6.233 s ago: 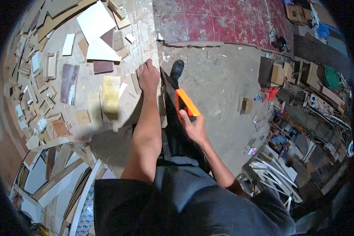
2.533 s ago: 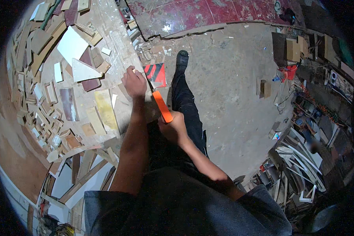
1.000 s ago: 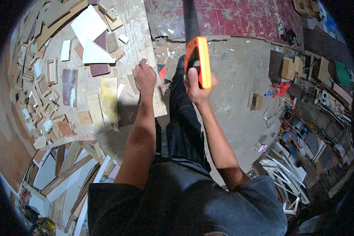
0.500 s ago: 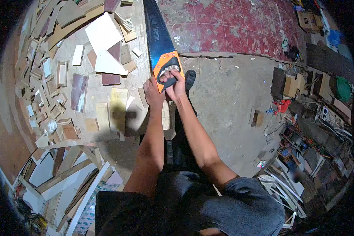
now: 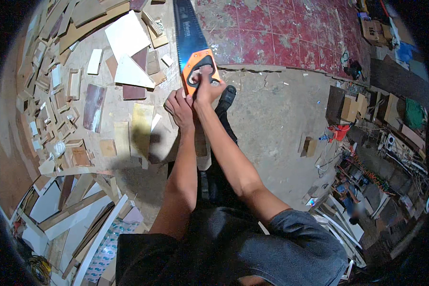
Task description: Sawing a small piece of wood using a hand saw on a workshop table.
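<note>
My right hand (image 5: 206, 88) grips the handle of a hand saw (image 5: 201, 64) with an orange and black grip. Its wide dark toothed blade (image 5: 187, 28) points away from me, over the right edge of the plywood work surface (image 5: 164, 95). Just left of the handle's lower end, my left hand (image 5: 180, 107) has its fingers bent over a wooden board at that edge; the board is mostly hidden under it. Near that hand are a yellowish board (image 5: 143, 121) and white offcuts (image 5: 133, 71).
My dark shoe (image 5: 228, 95) stands on the concrete floor (image 5: 267, 119). Beyond is a worn red tiled surface (image 5: 276, 31). Wood scraps (image 5: 71, 209) are piled at lower left. Cables, boxes, a red object (image 5: 339, 132) and white strips (image 5: 345, 233) crowd the right side.
The saw has gone from raised and upright to lying angled beside my left hand. In the last half second, it and my right hand moved slightly farther forward.
</note>
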Action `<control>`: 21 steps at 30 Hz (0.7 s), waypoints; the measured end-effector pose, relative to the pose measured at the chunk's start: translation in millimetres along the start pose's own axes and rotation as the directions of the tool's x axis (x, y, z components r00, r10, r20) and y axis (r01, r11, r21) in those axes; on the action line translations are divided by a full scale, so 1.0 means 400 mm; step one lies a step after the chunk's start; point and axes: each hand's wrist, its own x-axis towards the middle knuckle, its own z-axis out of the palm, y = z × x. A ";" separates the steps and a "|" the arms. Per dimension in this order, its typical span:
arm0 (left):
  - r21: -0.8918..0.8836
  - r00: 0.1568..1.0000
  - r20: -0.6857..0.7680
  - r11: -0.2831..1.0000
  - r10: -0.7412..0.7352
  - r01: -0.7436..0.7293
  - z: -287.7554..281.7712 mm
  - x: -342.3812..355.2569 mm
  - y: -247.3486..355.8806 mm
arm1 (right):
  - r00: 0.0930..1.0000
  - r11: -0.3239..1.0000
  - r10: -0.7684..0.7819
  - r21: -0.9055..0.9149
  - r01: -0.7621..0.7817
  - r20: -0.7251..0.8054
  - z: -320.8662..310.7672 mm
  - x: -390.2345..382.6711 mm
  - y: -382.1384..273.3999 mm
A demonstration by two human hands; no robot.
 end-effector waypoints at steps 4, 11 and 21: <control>-0.026 0.997 0.018 0.996 -0.079 0.080 -0.023 0.005 0.035 | 0.968 0.959 -0.195 -0.176 0.222 0.155 -0.106 0.047 0.013; 0.132 0.996 -0.018 0.988 -0.083 0.085 -0.036 0.017 0.051 | 0.787 0.535 -0.192 -0.610 0.584 0.586 -0.230 0.108 -0.015; 0.136 0.997 -0.002 0.988 -0.072 0.071 -0.022 0.023 0.036 | 0.908 0.410 0.021 -0.832 0.374 0.419 -0.301 0.081 0.080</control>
